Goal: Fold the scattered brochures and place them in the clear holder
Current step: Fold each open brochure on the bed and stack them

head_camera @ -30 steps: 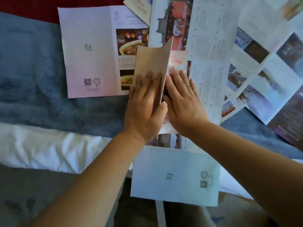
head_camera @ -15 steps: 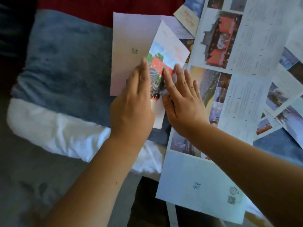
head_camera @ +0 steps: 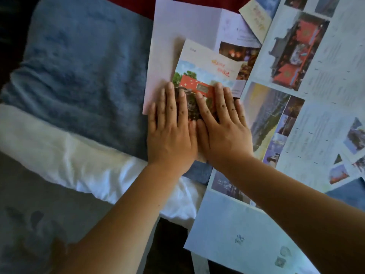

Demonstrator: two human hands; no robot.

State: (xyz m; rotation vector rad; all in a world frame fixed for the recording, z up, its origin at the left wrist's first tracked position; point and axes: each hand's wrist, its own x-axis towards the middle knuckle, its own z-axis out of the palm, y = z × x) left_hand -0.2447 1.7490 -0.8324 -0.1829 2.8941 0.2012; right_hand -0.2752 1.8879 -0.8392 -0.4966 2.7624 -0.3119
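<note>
Dim frame with a bluish cast: printed sheets (head_camera: 316, 119) at right and white bedding (head_camera: 65, 153) catch the most light, while the top-left corner and both forearms (head_camera: 126, 224) at the bottom sit in deep shade. The folded brochure (head_camera: 205, 64) throws a soft shadow up-left onto the pink sheet (head_camera: 177, 24), so light comes from the right/near side. Soft and smeary overall: print unreadable, blue blanket (head_camera: 79, 66) texture mushy, paper edges bowed by the wide angle near the right border.

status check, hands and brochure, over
Left hand and right hand open, pressing flat on folded brochure. It lies on pink sheet. No holder in view.
</note>
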